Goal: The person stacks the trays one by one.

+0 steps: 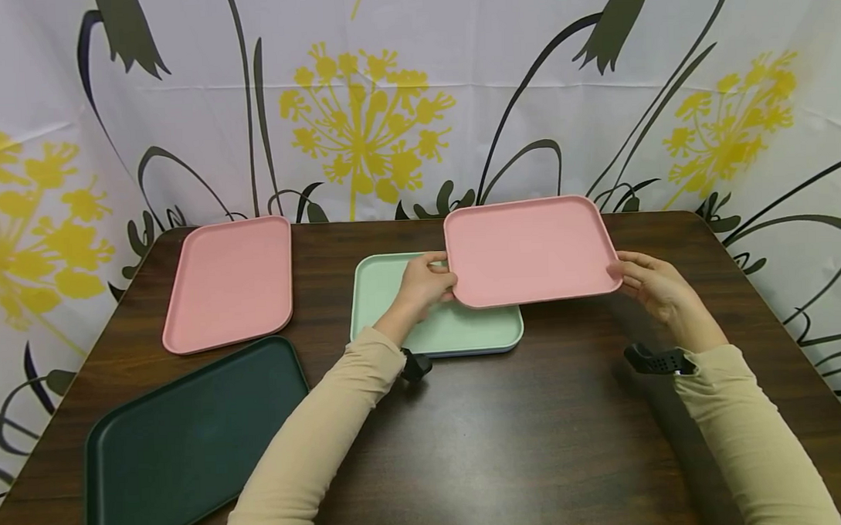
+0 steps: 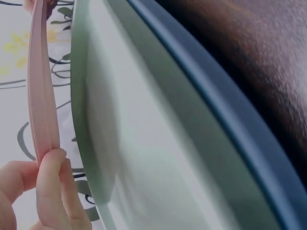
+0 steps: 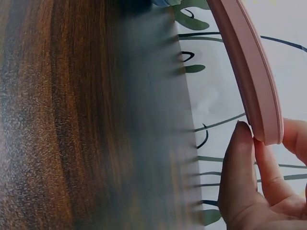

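Note:
A pink rectangular tray (image 1: 531, 251) is held up off the table between both hands, its inner face toward the head camera. My left hand (image 1: 424, 285) pinches its left edge, and my right hand (image 1: 654, 285) pinches the lower right corner. In the left wrist view, thumb and fingers meet on the end of the pink rim (image 2: 42, 96). Below and behind the left hand lies a mint green tray (image 1: 457, 327), stacked on a blue tray (image 2: 240, 129) of which only the edge shows. The held tray hides part of the green one.
Another pink tray (image 1: 230, 284) lies at the back left of the dark wooden table (image 1: 524, 444). In front of it is a larger dark green tray (image 1: 190, 440), partly covered by the left sleeve. A flower-patterned curtain (image 1: 398, 31) hangs behind the table.

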Demonstrator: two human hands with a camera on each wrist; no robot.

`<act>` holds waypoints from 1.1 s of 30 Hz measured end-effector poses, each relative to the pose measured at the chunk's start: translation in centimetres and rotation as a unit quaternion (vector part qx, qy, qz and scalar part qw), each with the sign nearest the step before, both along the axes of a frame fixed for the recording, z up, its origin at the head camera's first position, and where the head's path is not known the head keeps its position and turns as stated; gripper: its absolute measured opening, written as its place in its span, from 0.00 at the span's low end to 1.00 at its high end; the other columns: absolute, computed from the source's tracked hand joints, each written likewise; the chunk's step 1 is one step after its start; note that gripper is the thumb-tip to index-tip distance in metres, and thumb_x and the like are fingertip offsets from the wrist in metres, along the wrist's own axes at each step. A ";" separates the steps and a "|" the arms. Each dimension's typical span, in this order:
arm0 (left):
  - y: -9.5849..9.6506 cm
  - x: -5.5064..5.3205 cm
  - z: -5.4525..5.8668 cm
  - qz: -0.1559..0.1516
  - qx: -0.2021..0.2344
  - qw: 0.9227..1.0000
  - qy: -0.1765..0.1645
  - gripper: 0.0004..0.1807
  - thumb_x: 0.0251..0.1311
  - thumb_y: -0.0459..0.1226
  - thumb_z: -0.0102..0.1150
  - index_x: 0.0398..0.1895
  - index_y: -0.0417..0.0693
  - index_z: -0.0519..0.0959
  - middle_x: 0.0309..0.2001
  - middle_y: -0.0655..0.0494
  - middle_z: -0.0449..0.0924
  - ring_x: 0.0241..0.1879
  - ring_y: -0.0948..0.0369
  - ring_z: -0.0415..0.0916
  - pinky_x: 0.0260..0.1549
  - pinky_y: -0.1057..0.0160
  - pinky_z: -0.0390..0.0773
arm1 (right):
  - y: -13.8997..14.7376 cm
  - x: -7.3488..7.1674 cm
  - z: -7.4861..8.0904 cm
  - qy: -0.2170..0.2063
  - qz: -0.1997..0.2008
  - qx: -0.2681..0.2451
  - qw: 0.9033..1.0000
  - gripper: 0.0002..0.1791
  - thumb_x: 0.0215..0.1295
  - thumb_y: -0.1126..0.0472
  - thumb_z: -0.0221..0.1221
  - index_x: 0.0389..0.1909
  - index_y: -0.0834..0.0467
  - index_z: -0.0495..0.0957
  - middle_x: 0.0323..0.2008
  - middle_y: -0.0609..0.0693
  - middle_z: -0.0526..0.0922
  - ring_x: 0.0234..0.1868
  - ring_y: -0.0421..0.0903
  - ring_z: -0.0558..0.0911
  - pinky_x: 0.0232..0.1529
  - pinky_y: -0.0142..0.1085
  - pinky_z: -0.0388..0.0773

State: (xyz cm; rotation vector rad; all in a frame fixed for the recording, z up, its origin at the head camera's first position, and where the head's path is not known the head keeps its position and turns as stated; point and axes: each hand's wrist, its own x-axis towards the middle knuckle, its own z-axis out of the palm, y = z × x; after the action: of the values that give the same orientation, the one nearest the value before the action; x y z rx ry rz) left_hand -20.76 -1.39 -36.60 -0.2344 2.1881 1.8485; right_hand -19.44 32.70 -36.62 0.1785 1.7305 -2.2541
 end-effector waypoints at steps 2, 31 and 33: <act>-0.2 0.0 0.1 -0.004 -0.003 1.000 0.002 0.27 0.58 0.25 0.52 0.63 0.40 0.69 0.52 0.39 0.78 0.39 0.54 0.82 0.36 0.65 0.86 | 0.0 0.0 0.1 -0.003 -0.003 0.007 1.000 0.14 0.67 0.71 0.53 0.28 0.52 0.83 0.28 0.42 0.85 0.30 0.35 0.84 0.34 0.25 0.82; -3.7 1.0 2.7 -0.037 -0.019 0.999 -0.009 0.29 0.58 0.25 0.51 0.65 0.38 0.65 0.54 0.37 0.76 0.30 0.63 0.77 0.29 0.69 0.84 | -2.6 0.3 1.5 0.034 0.046 0.112 0.992 0.14 0.64 0.71 0.56 0.50 0.59 0.74 0.33 0.37 0.83 0.35 0.32 0.83 0.38 0.24 0.82; -4.1 1.1 2.8 -0.042 -0.026 0.999 -0.011 0.29 0.58 0.25 0.51 0.66 0.39 0.64 0.55 0.37 0.76 0.30 0.64 0.77 0.31 0.68 0.85 | -3.0 0.3 1.6 0.035 0.055 0.118 0.991 0.24 0.64 0.71 0.56 0.60 0.66 0.65 0.34 0.37 0.83 0.36 0.32 0.83 0.39 0.24 0.82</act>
State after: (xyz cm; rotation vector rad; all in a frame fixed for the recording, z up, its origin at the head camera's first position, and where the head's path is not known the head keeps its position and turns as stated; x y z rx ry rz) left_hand -19.66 -5.49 -33.85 -0.1697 2.1980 1.7373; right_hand -19.13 29.75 -35.07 0.0513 1.9896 -1.9979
